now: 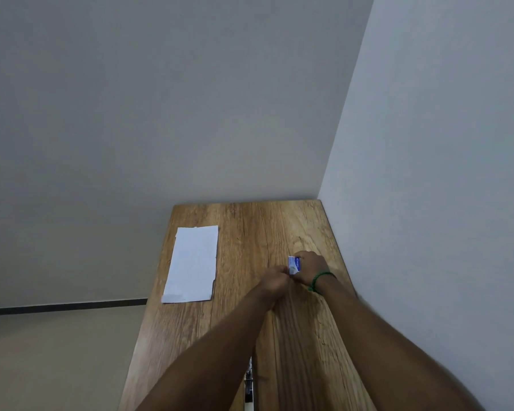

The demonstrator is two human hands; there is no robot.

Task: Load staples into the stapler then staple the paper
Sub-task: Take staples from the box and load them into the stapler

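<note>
A small blue and white staple box (294,265) is held over the right part of the wooden table (250,232). My right hand (310,266), with a green band on its wrist, grips the box from the right. My left hand (275,278) is closed at the box's near left corner, its fingertips touching the box. A white sheet of paper (192,264) lies flat near the table's left edge. Between my forearms at the bottom of the view, a narrow metal and white object (249,387) shows partly; it may be the stapler, mostly hidden by my left arm.
The table stands in a corner, with a grey wall behind and a white wall close along its right edge. To the left the table drops off to a beige floor (57,360) with a dark skirting line.
</note>
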